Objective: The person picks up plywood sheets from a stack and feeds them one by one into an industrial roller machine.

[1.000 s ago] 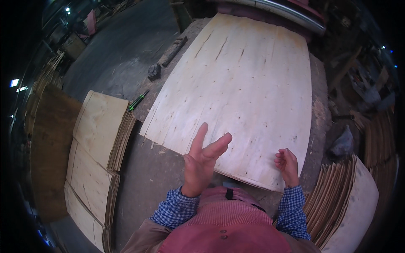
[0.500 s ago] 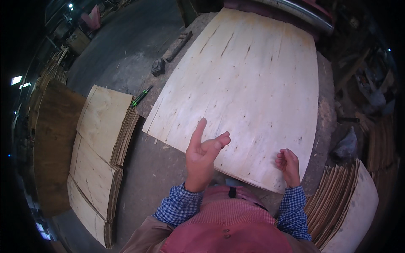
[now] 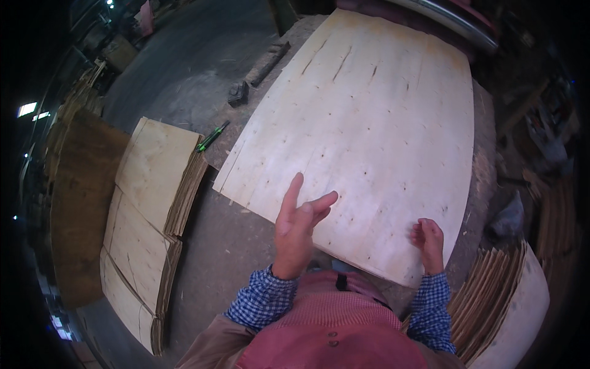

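Note:
A large pale sheet of wood veneer (image 3: 369, 129) lies flat on a grey work table (image 3: 227, 246), with dark splits near its far end. My left hand (image 3: 297, 227) is raised above the sheet's near edge, fingers spread and holding nothing. My right hand (image 3: 428, 241) rests at the near right corner of the sheet with its fingers curled on the edge. Checked sleeves and a red apron show at the bottom.
Stacks of veneer sheets (image 3: 150, 190) stand to the left of the table, and another stack (image 3: 510, 295) leans at the lower right. A green-handled tool (image 3: 212, 137) and a dark block (image 3: 238, 93) lie on the table's far left. A metal roller (image 3: 455, 21) runs behind the sheet.
The view has shifted slightly, so the sheet sits a little further right. My left hand stays raised with fingers a bit closer together. My right hand has slid slightly right along the edge.

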### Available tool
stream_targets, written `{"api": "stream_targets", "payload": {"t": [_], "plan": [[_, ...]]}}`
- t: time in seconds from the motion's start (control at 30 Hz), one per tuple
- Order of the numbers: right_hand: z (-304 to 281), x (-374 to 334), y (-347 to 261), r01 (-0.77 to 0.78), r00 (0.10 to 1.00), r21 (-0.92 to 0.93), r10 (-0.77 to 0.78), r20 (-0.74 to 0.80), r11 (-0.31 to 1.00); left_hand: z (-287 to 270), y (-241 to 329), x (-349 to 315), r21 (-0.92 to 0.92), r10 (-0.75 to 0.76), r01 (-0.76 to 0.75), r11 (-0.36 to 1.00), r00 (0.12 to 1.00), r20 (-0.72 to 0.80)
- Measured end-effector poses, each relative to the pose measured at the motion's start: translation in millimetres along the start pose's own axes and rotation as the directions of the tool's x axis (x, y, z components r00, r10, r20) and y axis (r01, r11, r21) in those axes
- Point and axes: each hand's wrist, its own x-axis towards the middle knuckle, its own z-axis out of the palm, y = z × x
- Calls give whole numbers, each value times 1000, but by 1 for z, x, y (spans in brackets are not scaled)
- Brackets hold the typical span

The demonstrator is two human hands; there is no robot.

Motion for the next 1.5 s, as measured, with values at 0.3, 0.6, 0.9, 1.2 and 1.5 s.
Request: {"api": "stream_targets", "payload": {"t": [0.3,0.6,0.9,1.2,1.5], "plan": [[-7,91,-23,364,782,-898,-605,150,247,-114,-32,78,738,-199,285,612,958,-205],[70,208,-26,285,728,-957,-663,176,59,-92,-40,251,911,-193,228,-344,932,-307],[66,212,-27,301,779,-943,-607,157,141,-61,-79,331,869,-374,116,-482,869,-323],[66,216,-29,324,781,-934,-599,174,151,-44,-96,311,830,-388,-81,-552,906,-171],[67,214,-29,298,771,-949,-611,178,101,8,-103,293,838,-551,-259,-480,833,-58]]}}
